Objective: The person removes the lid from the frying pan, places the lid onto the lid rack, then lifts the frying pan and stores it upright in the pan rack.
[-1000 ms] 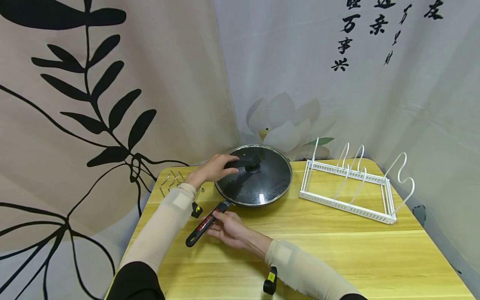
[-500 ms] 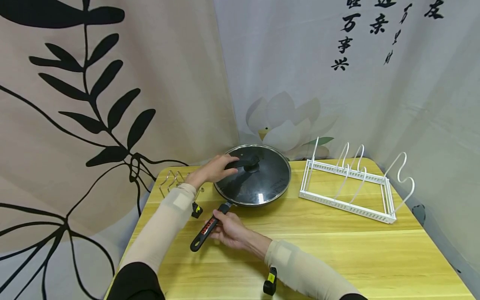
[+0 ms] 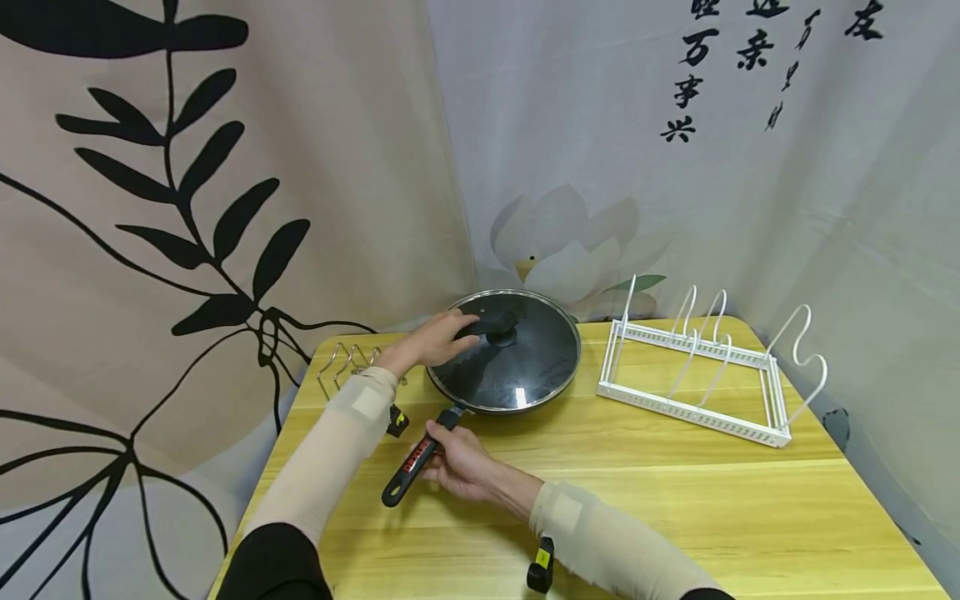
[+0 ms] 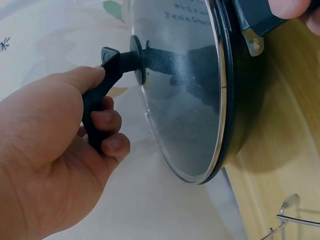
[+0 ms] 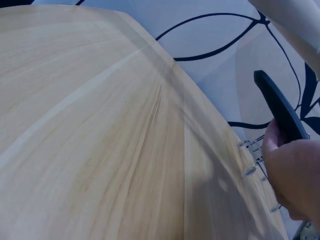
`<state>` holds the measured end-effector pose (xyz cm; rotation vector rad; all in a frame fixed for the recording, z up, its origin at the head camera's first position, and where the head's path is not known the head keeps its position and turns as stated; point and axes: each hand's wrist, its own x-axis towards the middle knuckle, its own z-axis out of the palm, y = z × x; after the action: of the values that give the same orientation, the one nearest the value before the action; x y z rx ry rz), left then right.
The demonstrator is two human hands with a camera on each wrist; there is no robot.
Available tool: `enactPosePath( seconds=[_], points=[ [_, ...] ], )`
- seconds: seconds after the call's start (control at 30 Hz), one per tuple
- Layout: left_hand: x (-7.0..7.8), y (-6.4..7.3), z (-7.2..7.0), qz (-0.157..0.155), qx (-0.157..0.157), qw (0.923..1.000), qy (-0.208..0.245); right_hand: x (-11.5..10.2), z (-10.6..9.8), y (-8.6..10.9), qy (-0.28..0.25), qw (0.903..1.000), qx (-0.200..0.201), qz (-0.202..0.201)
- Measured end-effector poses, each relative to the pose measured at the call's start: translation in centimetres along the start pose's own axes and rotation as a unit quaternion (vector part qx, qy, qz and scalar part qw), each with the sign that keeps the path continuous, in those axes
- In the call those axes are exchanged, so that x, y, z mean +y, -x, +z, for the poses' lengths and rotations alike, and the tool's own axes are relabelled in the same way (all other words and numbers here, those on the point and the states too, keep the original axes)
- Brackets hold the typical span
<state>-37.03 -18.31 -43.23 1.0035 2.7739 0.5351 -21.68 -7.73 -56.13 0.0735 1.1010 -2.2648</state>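
Observation:
A dark frying pan [image 4: 245, 105] stands at the back of the wooden table with a glass lid [image 3: 536, 358] seated on it. My left hand [image 3: 435, 340] grips the black lid handle [image 4: 95, 107]; in the left wrist view its fingers curl round it. My right hand [image 3: 465, 462] holds the pan's long black handle [image 3: 418, 458], thumb on top, near where it meets the pan. The free end of that handle points toward me, to the lower left. In the right wrist view the right hand [image 5: 295, 175] shows round the handle at the edge.
A white metal rack [image 3: 690, 425] with upright wire dividers stands at the right of the table [image 3: 675, 517]. Partly hidden behind my left forearm is a smaller metal wire rack [image 3: 341, 360] at the back left. Printed curtains hang close behind the table.
The pan handle has swung slightly to the right and toward me, with the right hand on it. The left hand stays on the lid handle.

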Motion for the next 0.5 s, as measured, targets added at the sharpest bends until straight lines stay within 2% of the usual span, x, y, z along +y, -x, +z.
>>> enactPosePath(
  seconds=[0.23, 0.5],
  points=[
    [0.46, -0.22, 0.31, -0.026, 0.002, 0.9997, 0.002, -0.02, 0.02, 0.04, -0.005, 1.0000, -0.001, 0.000],
    [0.43, -0.36, 0.56, -0.030, 0.014, 0.9994, 0.005, 0.01, -0.10, -0.03, -0.005, 1.0000, -0.007, -0.003]
  ],
)
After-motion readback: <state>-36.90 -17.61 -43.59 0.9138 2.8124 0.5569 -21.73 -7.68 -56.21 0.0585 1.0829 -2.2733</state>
